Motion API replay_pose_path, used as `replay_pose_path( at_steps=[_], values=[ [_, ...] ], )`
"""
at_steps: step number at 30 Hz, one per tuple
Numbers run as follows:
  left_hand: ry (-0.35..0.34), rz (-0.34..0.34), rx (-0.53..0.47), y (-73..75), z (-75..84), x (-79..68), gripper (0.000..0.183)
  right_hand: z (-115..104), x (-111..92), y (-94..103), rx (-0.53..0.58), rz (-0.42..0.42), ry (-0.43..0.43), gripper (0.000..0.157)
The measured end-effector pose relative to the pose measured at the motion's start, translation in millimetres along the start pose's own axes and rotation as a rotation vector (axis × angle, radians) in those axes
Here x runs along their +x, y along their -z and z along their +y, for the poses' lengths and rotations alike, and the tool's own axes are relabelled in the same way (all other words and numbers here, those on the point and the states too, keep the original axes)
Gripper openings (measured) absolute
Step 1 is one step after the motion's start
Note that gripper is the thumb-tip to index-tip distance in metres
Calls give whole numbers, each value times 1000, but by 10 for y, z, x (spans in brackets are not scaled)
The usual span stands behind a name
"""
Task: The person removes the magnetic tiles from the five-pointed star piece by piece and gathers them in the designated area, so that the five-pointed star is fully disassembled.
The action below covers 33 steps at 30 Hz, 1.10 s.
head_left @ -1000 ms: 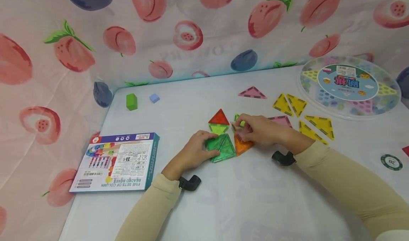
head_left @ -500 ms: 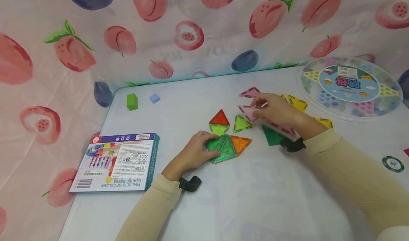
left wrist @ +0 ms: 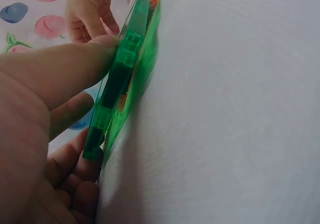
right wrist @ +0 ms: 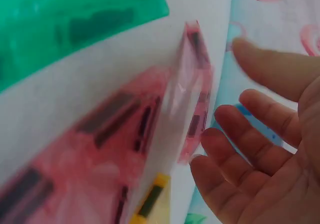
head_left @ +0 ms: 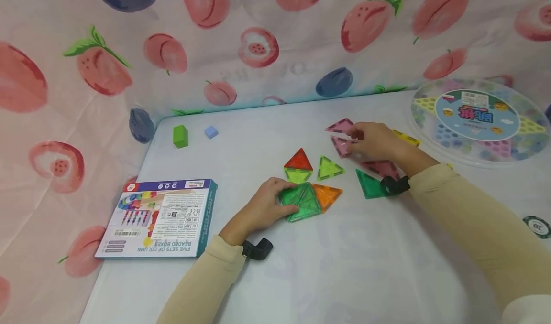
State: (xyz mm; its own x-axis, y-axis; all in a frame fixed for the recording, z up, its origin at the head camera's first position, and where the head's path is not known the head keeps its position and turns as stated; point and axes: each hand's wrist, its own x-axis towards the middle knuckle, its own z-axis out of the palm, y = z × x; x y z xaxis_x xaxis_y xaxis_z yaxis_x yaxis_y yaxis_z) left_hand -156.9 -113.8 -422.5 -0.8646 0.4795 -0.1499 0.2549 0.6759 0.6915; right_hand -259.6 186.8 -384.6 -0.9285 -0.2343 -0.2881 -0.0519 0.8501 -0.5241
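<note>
My left hand (head_left: 268,200) grips the green magnetic tiles (head_left: 306,204), thumb on top and curled fingers at the far edge. In the left wrist view the green tile (left wrist: 122,74) stands out edge-on, close over the table. Against its right side lies an orange triangle tile (head_left: 328,196). My right hand (head_left: 375,140) has its thumb and fingers apart beside a pink triangle tile (head_left: 341,146); a second pink triangle (head_left: 340,125) lies just behind. The right wrist view shows that hand (right wrist: 260,134) with nothing in its grasp.
A red triangle (head_left: 299,160) and lime triangles (head_left: 329,167) lie mid-table. Nearer the right wrist are a dark green triangle (head_left: 369,185) and another pink tile (head_left: 380,168). A boxed bead set (head_left: 157,219) stands left, a round game board (head_left: 478,116) back right.
My right hand has moved from the orange and lime tiles toward the back right and let go of the pink triangle it was holding. The left hand keeps its place.
</note>
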Motion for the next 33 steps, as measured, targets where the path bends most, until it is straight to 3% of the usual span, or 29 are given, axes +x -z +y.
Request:
replay_pose_path(
  at_steps=[6, 15, 20, 24, 27, 33],
  values=[
    [3, -1, 3, -1, 6, 7, 52, 51, -21, -7, -55, -16, -19, 46],
    [0, 1, 1, -6, -18, 11, 52, 55, 132, -68, -95, -18, 69, 40],
    [-8, -1, -2, -18, -8, 14, 53, 54, 152, -73, -73, -3, 41, 39],
    [-9, -3, 1, -27, 12, 16, 53, 61, 84, -63, 4, 17, 9, 41],
    [-6, -1, 9, -23, 18, 13, 52, 25, -42, -86, 45, 17, 34, 39],
    [6, -8, 26, -6, -1, 12, 53, -163, -330, -291, -28, -33, 176, 39]
  ],
)
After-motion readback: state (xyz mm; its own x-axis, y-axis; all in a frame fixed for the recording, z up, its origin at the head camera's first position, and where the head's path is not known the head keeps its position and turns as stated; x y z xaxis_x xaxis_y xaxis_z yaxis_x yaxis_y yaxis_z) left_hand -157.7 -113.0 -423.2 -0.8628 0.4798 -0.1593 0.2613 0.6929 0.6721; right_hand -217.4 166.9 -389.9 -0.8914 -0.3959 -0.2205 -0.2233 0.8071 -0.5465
